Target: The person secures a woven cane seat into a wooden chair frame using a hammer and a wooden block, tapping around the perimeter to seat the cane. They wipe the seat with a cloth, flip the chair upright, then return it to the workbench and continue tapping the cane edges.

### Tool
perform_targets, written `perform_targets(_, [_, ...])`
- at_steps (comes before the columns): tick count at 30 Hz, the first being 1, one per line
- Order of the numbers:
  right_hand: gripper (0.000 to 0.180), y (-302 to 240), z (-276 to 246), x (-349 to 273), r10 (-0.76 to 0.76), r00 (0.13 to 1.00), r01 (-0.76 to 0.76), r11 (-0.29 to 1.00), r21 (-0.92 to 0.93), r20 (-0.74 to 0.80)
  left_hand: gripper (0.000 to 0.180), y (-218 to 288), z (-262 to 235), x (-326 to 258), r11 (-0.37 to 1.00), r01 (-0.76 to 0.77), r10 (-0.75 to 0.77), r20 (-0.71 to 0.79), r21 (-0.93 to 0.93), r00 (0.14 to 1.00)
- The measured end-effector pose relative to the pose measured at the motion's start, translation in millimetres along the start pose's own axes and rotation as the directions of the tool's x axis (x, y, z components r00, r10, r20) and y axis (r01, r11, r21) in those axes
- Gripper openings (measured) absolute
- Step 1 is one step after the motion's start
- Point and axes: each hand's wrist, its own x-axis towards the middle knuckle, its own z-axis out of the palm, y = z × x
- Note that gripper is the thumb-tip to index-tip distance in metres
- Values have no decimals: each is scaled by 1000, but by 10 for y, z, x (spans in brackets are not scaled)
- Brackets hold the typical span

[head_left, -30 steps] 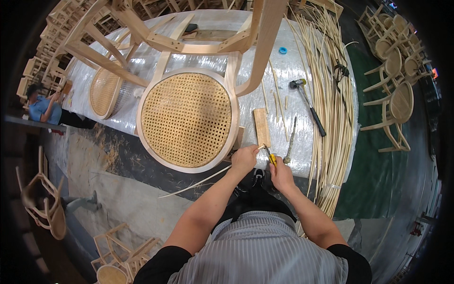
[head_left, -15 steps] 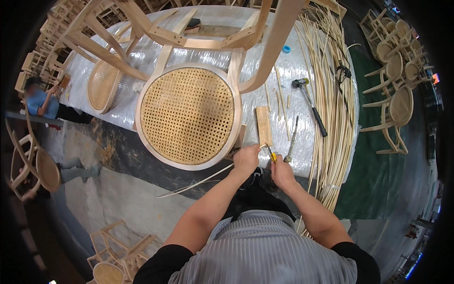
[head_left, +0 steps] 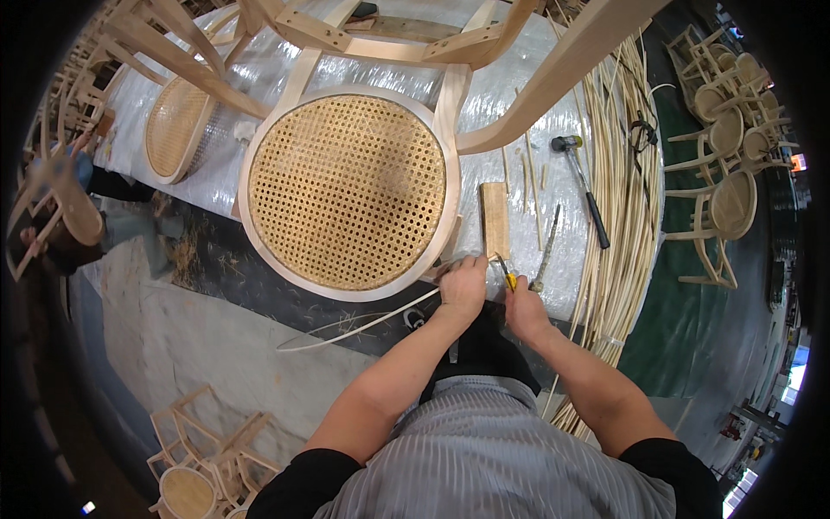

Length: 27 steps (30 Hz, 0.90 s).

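Note:
My left hand (head_left: 464, 287) is closed round a pale rattan strip (head_left: 372, 323), whose long tail hangs out to the left past the table edge. In my right hand (head_left: 524, 310) is a yellow-handled utility knife (head_left: 511, 281). Its blade rests by the near end of a small wooden block (head_left: 494, 212), where the strip's short end sits under the blade. Left of my hands lies a wooden chair with a round woven cane seat (head_left: 346, 190), its frame reaching toward the far side. Right of the block are a thin dark pointed tool (head_left: 547, 249) and a black mallet (head_left: 595, 212).
A long bundle of rattan strips (head_left: 618, 216) runs along the table's right side. Another cane-seated chair (head_left: 177, 130) lies on the plastic-covered table at far left. A co-worker (head_left: 108, 182) is at the left with a chair. Finished chairs (head_left: 731, 203) stand on the right.
My view has shifted slightly, so the table things sit differently in it. Both hands stay at the block's near end with strip and knife. The co-worker's chair at left has moved.

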Motion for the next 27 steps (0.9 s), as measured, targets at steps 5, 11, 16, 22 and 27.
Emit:
perform_targets(5, [26,-2,12,20,36,999,-35,999,-40,35,25,8,2,-15,1000,7,-7,5,-19,1000])
perform_targets(11, [27,-3,21,26,38,998,-35,998,-51,45,21,-4,38,-21,999,6,-7,-15,-52,1000])
perform_targets(16, [26,-26,9,29,76,995,-73,996,-54,66,15,-2,63,-11,997,13,-16,-50,-75,999])
perform_targets(22, [25,13,-251,-77,5,1000,-10,975,223,22,10,19,-13,-1,993,29,-31,-17,-112,999])
perform_targets(27, [33,70,-475,-110,174,974,-99,902,420,-145,14,279,-616,-167,990,-28,34,44,-142,998])
